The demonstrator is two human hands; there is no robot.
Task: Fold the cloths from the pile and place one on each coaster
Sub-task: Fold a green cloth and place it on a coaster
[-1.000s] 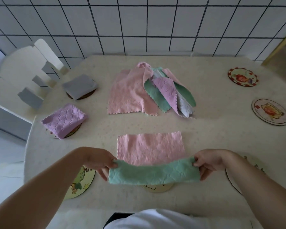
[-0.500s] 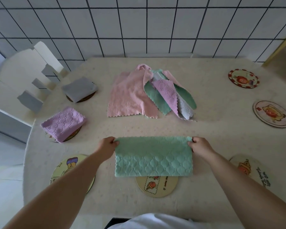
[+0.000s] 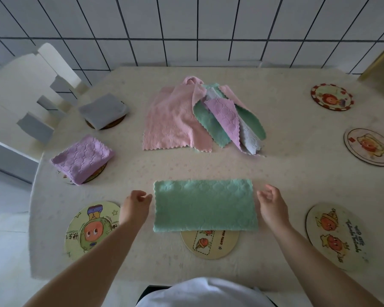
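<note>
A green cloth (image 3: pixel 204 204) lies folded in half on the table, its near edge over a tan coaster (image 3: pixel 210 244). My left hand (image 3: pixel 134 206) hovers just off its left edge and my right hand (image 3: pixel 272 202) just off its right edge, both empty with fingers loosely curled. The pile of pink, green, purple and grey cloths (image 3: pixel 200 118) lies at the table's middle. A folded grey cloth (image 3: pixel 102 110) and a folded purple cloth (image 3: pixel 82 158) each rest on a coaster at the left.
Bare coasters: a green one (image 3: pixel 89 231) near left, one near right (image 3: pixel 333 233), two at the far right (image 3: pixel 368 146) (image 3: pixel 330 97). A white chair (image 3: pixel 24 94) stands at the left. A tiled wall (image 3: pixel 186 29) backs the table (image 3: pixel 286 173).
The green cloth was folded away from me over the pink inner side and laid flat. Both hands have let go of its far corners and drawn slightly back.
</note>
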